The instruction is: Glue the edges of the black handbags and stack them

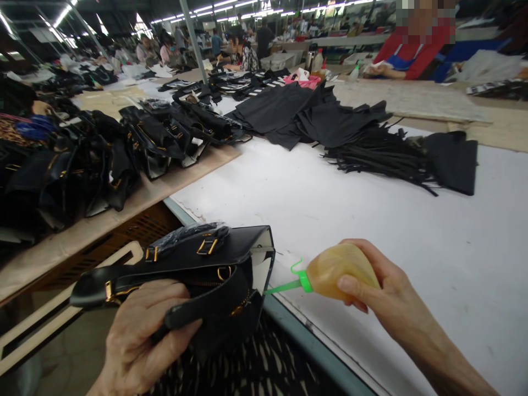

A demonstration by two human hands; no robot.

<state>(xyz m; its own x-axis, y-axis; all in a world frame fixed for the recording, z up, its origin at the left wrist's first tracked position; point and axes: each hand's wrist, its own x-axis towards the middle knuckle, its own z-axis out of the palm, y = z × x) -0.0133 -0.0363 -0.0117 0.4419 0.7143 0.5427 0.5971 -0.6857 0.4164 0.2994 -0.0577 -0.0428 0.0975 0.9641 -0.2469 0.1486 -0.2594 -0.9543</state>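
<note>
A black handbag (231, 242) with gold-coloured buckles lies tilted at the table's near edge, its pale inner lining showing at the right end. My left hand (148, 335) is closed round a black flap or strap on the bag's near side. In my right hand (379, 280) is a glue bottle (342, 269), soft and filled with yellowish liquid, with a green cap and nozzle. The nozzle's tip points left and reaches the pale lined edge of the bag; whether it touches is hard to tell. Clear plastic film wraps the bag's handle (185, 236).
Many black bags (82, 159) crowd the brown-covered table on the left. Stacked black sheets (272, 110) and a bundle of black strips (379, 154) lie on the white tabletop (330, 203). Across the tables sits a co-worker in a red top (437, 49). Bottles (317, 61) stand at the back.
</note>
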